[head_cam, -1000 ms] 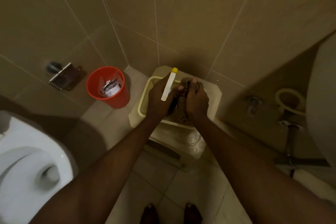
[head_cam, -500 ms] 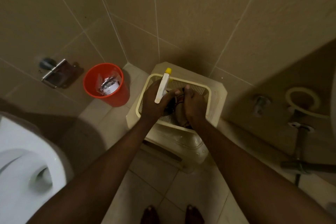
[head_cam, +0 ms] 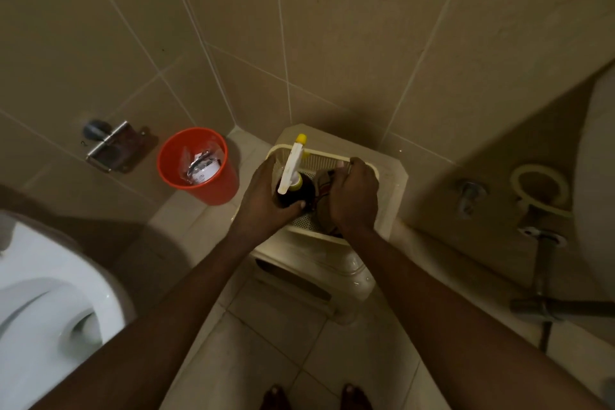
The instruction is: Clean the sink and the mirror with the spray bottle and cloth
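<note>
Over the cream basket (head_cam: 336, 156) at the far wall, we are gripping the spray bottle (head_cam: 294, 188) in the left hand (head_cam: 266, 206) and bunching the cloth (head_cam: 324, 188) in the right hand (head_cam: 354, 196). We are only fetching supplies; sink and mirror cleaning looks not yet begun.

The spray bottle (head_cam: 294, 188) is standing upright in the curl of the left hand (head_cam: 266, 203), its dark body wrapped by the fingers while its white trigger head and yellow nozzle tip are poking up above the thumb side. The cloth (head_cam: 324, 190), brownish and bunched, is sitting under the right hand (head_cam: 354, 196), bulging out just beside the bottle and below the wrist.
</note>
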